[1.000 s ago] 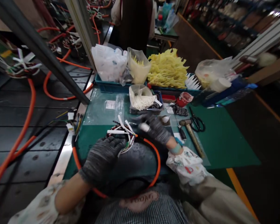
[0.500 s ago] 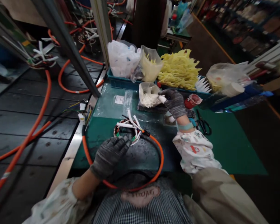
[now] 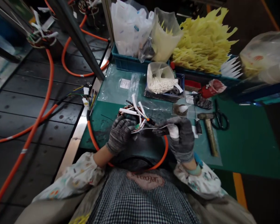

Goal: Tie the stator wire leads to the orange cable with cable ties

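Note:
My left hand (image 3: 120, 135), in a grey knit glove, grips a wire bundle (image 3: 134, 116) with white sleeved leads and thin coloured wires. An orange cable (image 3: 164, 152) loops from the bundle down past my body. My right hand (image 3: 183, 138), also gloved, pinches a small white sleeve (image 3: 174, 131) close to a thin wire from the bundle. A clear bag of small white parts (image 3: 160, 81) stands in a dark tray (image 3: 164, 97) beyond my hands. A small white piece (image 3: 183, 109) lies on a brown pad just above my right hand.
A claw hammer (image 3: 208, 132) and black-handled scissors (image 3: 220, 119) lie on the green mat (image 3: 249, 146) to the right. Behind stand a blue crate (image 3: 128, 63) with plastic bags and a heap of yellow strips (image 3: 203, 43). A metal post (image 3: 77, 39) rises at left, above floor-laid orange cables (image 3: 35, 109).
My right hand has come back from the bag of white parts to the bundle, with a white piece pinched in it. The view has tilted downward and closer to the bench.

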A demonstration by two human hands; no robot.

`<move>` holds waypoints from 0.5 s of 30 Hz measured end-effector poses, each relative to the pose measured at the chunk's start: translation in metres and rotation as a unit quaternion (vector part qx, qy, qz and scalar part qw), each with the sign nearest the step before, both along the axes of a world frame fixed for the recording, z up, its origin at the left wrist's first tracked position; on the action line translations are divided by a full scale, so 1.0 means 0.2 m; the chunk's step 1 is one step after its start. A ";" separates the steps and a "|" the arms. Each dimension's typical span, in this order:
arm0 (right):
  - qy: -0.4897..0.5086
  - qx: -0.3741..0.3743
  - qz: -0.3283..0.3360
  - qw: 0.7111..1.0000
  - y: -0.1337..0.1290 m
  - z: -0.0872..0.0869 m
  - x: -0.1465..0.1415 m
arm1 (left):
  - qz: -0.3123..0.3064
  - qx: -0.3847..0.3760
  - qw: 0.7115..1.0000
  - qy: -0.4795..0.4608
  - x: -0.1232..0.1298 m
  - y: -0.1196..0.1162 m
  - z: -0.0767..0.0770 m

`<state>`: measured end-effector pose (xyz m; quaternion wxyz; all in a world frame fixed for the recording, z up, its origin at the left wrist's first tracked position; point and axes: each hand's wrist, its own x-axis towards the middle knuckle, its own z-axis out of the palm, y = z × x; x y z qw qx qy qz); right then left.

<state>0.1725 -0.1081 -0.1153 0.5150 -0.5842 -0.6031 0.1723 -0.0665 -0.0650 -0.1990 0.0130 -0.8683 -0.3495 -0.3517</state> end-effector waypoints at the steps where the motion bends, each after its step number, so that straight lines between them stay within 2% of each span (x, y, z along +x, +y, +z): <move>1: -0.018 0.026 -0.026 0.999 -0.03 -0.03 0.00 | -0.001 0.001 1.000 0.000 -0.01 0.01 0.00; 2: -0.029 0.045 -0.030 0.998 -0.06 -0.06 0.00 | 0.000 0.002 1.000 0.001 -0.01 0.02 0.01; 3: -0.028 0.056 -0.006 0.998 -0.10 -0.08 0.01 | 0.000 -0.001 1.000 0.001 -0.02 0.02 0.01; 5: 0.000 0.036 0.120 0.992 -0.18 -0.11 0.04 | -0.004 -0.007 1.000 -0.001 -0.03 0.02 0.02; 7: 0.033 -0.009 0.249 0.968 -0.25 -0.15 0.06 | -0.010 -0.018 1.000 0.005 -0.04 0.02 0.03; 8: 0.039 -0.028 0.287 0.957 -0.26 -0.17 0.05 | -0.010 -0.026 1.000 0.009 -0.05 0.02 0.03; 9: 0.036 -0.048 0.303 0.951 -0.27 -0.20 0.04 | -0.011 -0.033 0.999 0.011 -0.05 0.02 0.03; 11: 0.007 -0.081 0.292 0.953 -0.22 -0.26 -0.01 | -0.011 -0.053 0.998 0.014 -0.06 0.03 0.03; 15: -0.099 -0.124 0.228 0.961 0.00 -0.32 -0.13 | -0.018 -0.081 0.996 0.013 -0.06 0.05 0.05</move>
